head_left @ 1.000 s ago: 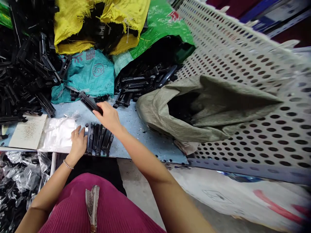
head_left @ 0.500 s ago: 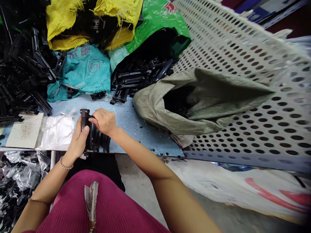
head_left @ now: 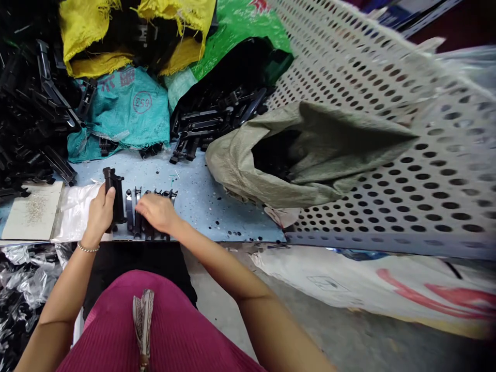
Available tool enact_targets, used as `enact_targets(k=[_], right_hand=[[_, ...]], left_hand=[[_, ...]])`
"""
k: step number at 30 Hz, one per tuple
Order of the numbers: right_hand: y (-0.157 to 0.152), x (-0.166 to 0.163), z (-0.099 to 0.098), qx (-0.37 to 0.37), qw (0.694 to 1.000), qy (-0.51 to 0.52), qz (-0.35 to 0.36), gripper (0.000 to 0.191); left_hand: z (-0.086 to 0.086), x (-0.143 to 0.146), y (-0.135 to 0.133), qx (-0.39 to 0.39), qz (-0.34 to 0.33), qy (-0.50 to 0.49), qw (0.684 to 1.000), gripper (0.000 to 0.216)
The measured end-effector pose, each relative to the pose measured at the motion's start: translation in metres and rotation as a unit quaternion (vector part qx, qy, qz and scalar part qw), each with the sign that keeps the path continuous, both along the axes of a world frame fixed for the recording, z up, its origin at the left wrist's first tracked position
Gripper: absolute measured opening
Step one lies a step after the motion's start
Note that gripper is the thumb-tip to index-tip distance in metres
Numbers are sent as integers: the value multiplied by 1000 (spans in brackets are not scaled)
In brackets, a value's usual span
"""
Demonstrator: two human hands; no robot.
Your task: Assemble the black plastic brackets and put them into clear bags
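Observation:
My left hand [head_left: 101,212] is wrapped round a long black plastic part [head_left: 114,199], held upright over the front of the blue bench top, its thumb on the near face. Just to its right, a row of narrow, slightly curved black plastic pieces [head_left: 129,209] stands on the bench near the front edge. My right hand [head_left: 157,212] is over the middle of that row with its fingers curled together. Its fingertips lie among the pieces, and whatever is between them is hidden. The hand covers part of the row.
Black parts [head_left: 27,103] are heaped at left. A teal sack [head_left: 127,111], a yellow sack [head_left: 87,31] and a green sack [head_left: 244,31] lie behind. An olive sack [head_left: 240,165] gapes at right, against a perforated white panel [head_left: 360,62]. A pale board [head_left: 33,209] lies by white plastic [head_left: 73,209].
My left hand has moved left with the black part. My right hand has come away from that part and down to the row of pieces, which now shows more. The view has shifted slightly.

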State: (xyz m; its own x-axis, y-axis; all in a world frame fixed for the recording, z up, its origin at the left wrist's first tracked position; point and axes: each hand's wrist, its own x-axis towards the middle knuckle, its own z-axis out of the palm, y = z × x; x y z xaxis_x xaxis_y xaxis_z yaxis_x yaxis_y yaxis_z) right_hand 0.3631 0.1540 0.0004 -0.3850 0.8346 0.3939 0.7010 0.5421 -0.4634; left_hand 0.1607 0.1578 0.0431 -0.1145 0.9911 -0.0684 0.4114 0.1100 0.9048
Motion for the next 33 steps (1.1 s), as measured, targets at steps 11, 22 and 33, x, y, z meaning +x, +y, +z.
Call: enact_targets(k=[11, 22, 33], right_hand=[[140, 127, -21, 32, 929, 131, -345, 31], [-13, 66, 58, -309, 790, 502, -170, 32], [-1, 25, 68, -40, 972, 215, -88, 47]], left_hand=[[-57, 22, -23, 69, -83, 357, 928, 44], [-4, 72, -9, -64, -189, -351, 915, 60], [26, 58, -23, -198, -131, -485, 841, 55]])
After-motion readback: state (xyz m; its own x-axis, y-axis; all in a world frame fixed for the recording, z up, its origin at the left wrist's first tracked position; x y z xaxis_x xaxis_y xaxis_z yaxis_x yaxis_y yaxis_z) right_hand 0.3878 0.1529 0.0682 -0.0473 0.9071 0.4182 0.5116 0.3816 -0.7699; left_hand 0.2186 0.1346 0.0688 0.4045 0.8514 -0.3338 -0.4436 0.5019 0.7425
